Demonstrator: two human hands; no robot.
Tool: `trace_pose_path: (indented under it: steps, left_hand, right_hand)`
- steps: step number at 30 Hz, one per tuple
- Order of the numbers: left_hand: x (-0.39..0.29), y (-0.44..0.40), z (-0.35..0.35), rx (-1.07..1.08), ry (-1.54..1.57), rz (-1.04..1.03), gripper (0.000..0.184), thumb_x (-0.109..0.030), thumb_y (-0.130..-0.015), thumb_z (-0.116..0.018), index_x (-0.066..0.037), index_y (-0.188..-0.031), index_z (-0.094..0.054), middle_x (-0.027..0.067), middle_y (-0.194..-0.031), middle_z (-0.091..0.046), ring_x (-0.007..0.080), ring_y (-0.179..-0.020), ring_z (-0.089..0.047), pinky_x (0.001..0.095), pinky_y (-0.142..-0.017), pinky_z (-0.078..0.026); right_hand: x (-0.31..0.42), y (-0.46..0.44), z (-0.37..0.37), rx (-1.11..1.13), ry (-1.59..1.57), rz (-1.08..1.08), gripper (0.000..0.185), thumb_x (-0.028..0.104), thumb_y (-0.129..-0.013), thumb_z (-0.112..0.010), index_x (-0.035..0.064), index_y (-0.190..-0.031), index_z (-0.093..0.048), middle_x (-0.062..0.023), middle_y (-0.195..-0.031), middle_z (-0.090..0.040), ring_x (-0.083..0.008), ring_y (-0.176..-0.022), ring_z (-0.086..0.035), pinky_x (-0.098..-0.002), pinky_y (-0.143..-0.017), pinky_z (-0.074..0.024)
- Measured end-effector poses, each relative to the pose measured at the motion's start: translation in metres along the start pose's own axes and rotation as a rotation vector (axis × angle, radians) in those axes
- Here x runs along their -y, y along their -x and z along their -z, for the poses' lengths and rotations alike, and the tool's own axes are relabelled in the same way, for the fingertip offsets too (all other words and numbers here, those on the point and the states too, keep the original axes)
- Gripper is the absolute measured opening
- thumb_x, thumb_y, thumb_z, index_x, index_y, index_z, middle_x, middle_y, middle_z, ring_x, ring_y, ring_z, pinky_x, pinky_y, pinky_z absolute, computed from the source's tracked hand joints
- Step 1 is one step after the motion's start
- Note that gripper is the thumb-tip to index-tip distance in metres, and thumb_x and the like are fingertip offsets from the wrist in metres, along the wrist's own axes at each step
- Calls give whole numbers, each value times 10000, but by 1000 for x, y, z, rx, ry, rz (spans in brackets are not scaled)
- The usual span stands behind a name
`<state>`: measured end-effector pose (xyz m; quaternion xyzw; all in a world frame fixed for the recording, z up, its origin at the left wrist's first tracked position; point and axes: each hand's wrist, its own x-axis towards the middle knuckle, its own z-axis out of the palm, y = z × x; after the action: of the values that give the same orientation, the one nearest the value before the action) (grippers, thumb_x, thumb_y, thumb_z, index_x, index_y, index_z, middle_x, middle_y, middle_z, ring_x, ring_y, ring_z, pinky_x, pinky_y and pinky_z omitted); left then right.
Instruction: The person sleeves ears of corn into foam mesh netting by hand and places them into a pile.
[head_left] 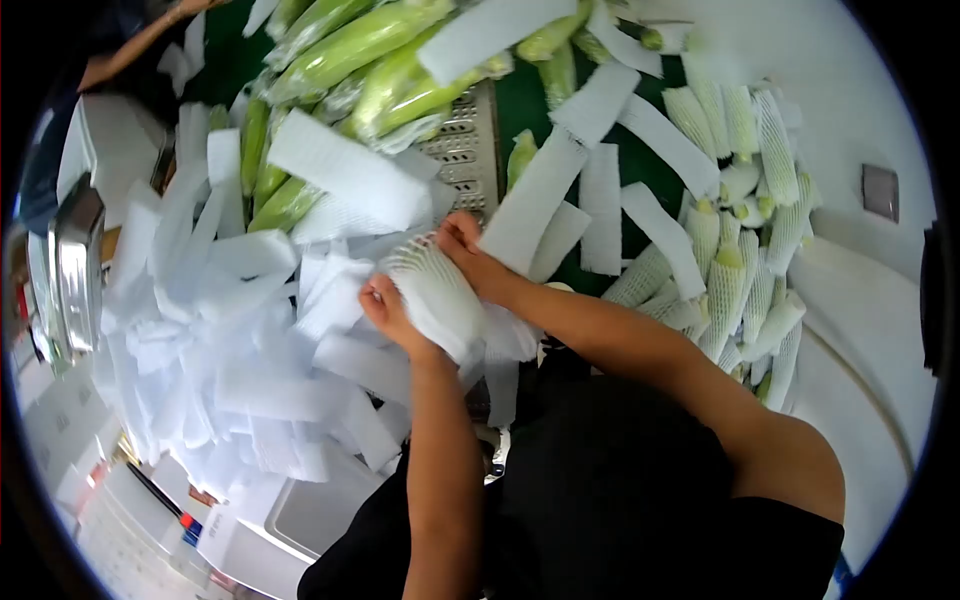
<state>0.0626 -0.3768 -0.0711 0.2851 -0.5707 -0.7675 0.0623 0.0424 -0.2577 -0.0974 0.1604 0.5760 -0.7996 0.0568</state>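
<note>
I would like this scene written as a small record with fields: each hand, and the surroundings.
left hand: left hand pinches white foam net sleeve
right hand: right hand on its far edge
left side: heaped white foam pieces
ahead: long green vegetables in clear film
right side: pale green vegetables in white netting
upper left: another person's bare arm

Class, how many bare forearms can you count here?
3: the wearer's left forearm, lower centre; the wearer's right forearm, right of it; another person's forearm, top left. That person's other may be hidden.

foam sleeves (230, 350) crowding left, narrow green gap (572, 268) ahead
</note>
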Motion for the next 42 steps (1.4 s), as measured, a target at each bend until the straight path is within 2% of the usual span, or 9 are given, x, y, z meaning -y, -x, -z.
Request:
trace_pose_path:
  steps: [5,8,15,21,25,28,33,38,42]
  left_hand:
    - [-35,-41,-37,-16,75,50,268,-144,-981,-557,-39,-1202,-448,127,-1159,-574,234,-1047,-592,390,-883,-530]
    - [17,-69,18,194,-796,-675,419,-191,-990,-538,-39,-1361,-414,152,-1291,-536,291,-1140,-562,440,-977,-491]
    - [-41,-9,8,353,399,232,387,-80,-935,-549,66,-1293,-526,171,-1240,-608,306,-1122,-603,418,-966,-494]
    - [-128,35,-119,654,-1058,-698,291,40,-878,-553,-13,-1150,-643,152,-1127,-638,285,-988,-647,339,-823,-531]
    - [-105,52,-178,858,-490,-600,252,60,-875,-583,-8,-1110,-643,130,-1054,-630,233,-933,-635,297,-788,-517]
    - [-50,31,-138,705,-660,-272,256,11,-905,-579,-11,-1156,-627,99,-1096,-639,194,-913,-625,283,-813,-506]
    - [-36,25,-85,645,-697,14,293,-28,-951,-541,0,-1241,-572,78,-1181,-620,160,-916,-616,275,-834,-496]
    - [-82,15,-105,625,-134,112,465,-91,-994,-499,-13,-1443,-401,87,-1345,-529,150,-1073,-580,275,-902,-480]
    - [-80,-4,-91,723,-192,162,412,-159,-930,-633,-6,-1298,-529,74,-1301,-534,218,-1134,-570,349,-943,-489]
  right_hand:
    - [26,-33,-32,-135,193,77,117,159,-996,-552,62,-990,-485,-38,-820,-531,-136,-752,-511,-294,-696,-450]
    - [-22,-45,-21,-92,422,257,75,94,-966,-559,48,-970,-501,-107,-774,-596,-215,-712,-592,-363,-662,-473]
    - [11,5,-13,-27,637,554,236,69,-906,-605,85,-1137,-650,-81,-1252,-609,-272,-1211,-525,-405,-1049,-388]
    - [115,70,39,-162,259,310,885,446,-836,-740,15,-1469,-299,-124,-1414,-458,-261,-1304,-437,-410,-1105,-332]
    - [182,43,111,-180,-960,497,801,599,-911,-564,43,-1442,-340,-112,-1422,-455,-268,-1248,-503,-386,-1020,-417]
    - [184,9,157,-607,-488,380,571,472,-927,-577,117,-1355,-450,-49,-1321,-502,-206,-1084,-553,-304,-915,-448]
    - [103,-11,135,-185,982,177,787,207,-807,-765,108,-1471,-352,-169,-1190,-536,-288,-1076,-557,-330,-900,-477]
    - [169,25,67,169,-387,-121,695,75,-907,-642,207,-1500,-305,-106,-1143,-611,-159,-969,-612,-316,-844,-520]
    - [118,17,32,105,-69,-58,467,205,-946,-616,71,-1350,-425,-98,-1132,-570,-193,-1022,-562,-341,-891,-473]
